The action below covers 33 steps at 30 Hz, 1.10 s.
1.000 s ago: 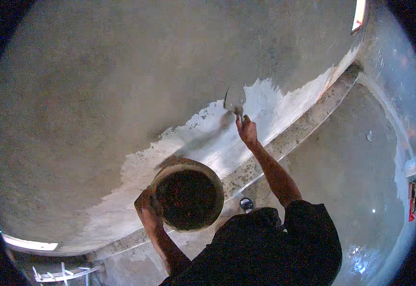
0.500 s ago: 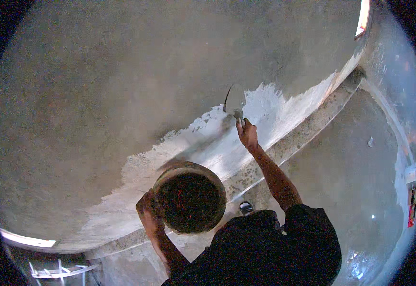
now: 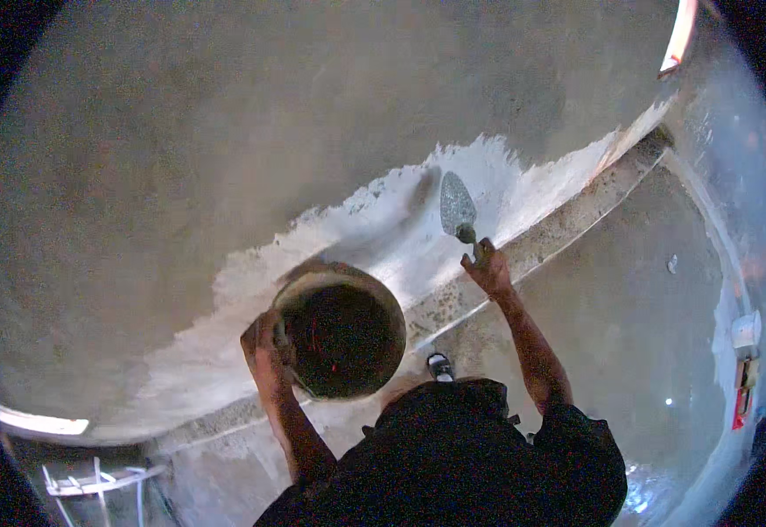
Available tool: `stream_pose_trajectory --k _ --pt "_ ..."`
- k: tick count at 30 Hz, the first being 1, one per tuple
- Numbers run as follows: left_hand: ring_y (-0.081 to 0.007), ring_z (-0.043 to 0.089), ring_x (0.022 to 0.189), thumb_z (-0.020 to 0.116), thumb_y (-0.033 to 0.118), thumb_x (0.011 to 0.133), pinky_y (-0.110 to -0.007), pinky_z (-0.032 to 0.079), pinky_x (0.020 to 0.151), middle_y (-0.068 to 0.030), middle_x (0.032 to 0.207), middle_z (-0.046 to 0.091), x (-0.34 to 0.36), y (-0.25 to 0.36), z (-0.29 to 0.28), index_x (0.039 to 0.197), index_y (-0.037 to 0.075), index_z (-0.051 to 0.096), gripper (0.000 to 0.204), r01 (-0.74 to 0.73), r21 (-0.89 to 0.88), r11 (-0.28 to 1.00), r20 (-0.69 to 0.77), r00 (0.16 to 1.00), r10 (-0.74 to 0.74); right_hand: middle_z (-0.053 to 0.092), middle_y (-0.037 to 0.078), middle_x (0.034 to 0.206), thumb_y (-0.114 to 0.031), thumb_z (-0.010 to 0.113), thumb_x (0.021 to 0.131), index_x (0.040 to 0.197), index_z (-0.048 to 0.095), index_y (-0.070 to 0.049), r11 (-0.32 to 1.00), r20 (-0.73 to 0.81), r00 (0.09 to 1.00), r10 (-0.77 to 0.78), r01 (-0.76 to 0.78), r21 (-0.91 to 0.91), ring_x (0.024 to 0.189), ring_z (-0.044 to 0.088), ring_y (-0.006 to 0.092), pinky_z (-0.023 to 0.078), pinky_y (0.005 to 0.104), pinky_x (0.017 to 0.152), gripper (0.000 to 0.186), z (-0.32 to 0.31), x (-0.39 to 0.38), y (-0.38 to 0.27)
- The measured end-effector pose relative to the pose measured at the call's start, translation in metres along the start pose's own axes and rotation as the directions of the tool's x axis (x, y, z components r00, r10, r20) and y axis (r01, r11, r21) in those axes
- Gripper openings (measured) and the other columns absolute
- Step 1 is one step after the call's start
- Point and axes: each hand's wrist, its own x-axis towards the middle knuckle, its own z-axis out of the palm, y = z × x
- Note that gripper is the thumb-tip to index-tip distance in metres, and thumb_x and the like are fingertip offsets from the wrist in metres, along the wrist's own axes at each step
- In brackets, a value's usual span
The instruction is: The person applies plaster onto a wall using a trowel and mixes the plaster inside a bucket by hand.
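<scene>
My right hand (image 3: 490,270) is closed around the handle of a pointed trowel (image 3: 458,200). Its grey, speckled blade points up and stands in front of the white-coated part of the wall (image 3: 383,206); whether it touches the wall I cannot tell. At the lower left my left hand (image 3: 264,351) grips the rim side of a wide round bucket-like vessel (image 3: 343,338). Its inside is very dark, so the contents do not show. The white coat ends in a ragged upper edge against bare grey plaster (image 3: 225,132).
A rough, speckled ledge (image 3: 453,307) runs along the wall's foot, beside the grey floor (image 3: 620,290). My shoe (image 3: 440,367) shows below the vessel. A white container (image 3: 746,329) and a red object (image 3: 740,408) lie far right. A pale frame (image 3: 102,483) stands lower left.
The trowel has come down and to the right, and its blade has turned so its broad face shows. White coating now covers the spot where it was. The vessel has shifted slightly up and left.
</scene>
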Motion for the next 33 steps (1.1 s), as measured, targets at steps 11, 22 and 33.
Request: stream_pose_trajectory --k 11,22,33 --pt "-0.0056 0.034 0.047 0.051 0.024 0.08 -0.021 0.026 0.041 0.0039 0.057 0.041 0.015 0.015 -0.007 0.064 0.006 0.051 0.023 -0.114 -0.107 0.988 0.122 0.984 0.127 0.055 0.011 0.079 -0.014 0.06 0.073 0.09 0.048 -0.009 0.836 0.538 0.76 -0.365 0.522 -0.17 0.067 0.058 0.0303 0.048 0.039 0.055 0.022 -0.12 0.051 -0.197" --pt "-0.0165 0.053 0.074 0.055 0.03 0.075 -0.028 0.042 0.065 -0.0067 0.081 0.059 0.009 0.048 -0.047 0.092 0.0 0.061 0.035 0.152 -0.253 0.955 0.196 0.975 -0.103 0.058 0.01 0.075 -0.021 0.059 0.069 0.089 0.055 -0.008 0.581 0.865 0.462 -0.194 0.765 -0.279 0.07 0.06 0.0277 0.048 0.0411 0.06 0.024 0.022 0.019 -0.265" --pt "-0.0031 0.032 0.042 0.05 0.018 0.078 -0.02 0.023 0.037 0.0042 0.053 0.041 0.004 0.045 -0.081 0.075 0.001 0.061 0.02 0.121 -0.406 0.906 0.195 0.98 -0.044 0.058 0.013 0.073 -0.024 0.059 0.063 0.075 0.057 -0.006 0.551 0.942 0.14 -0.306 0.833 0.055 0.072 0.059 0.0289 0.048 0.0404 0.063 0.022 0.124 -0.02 -0.27"
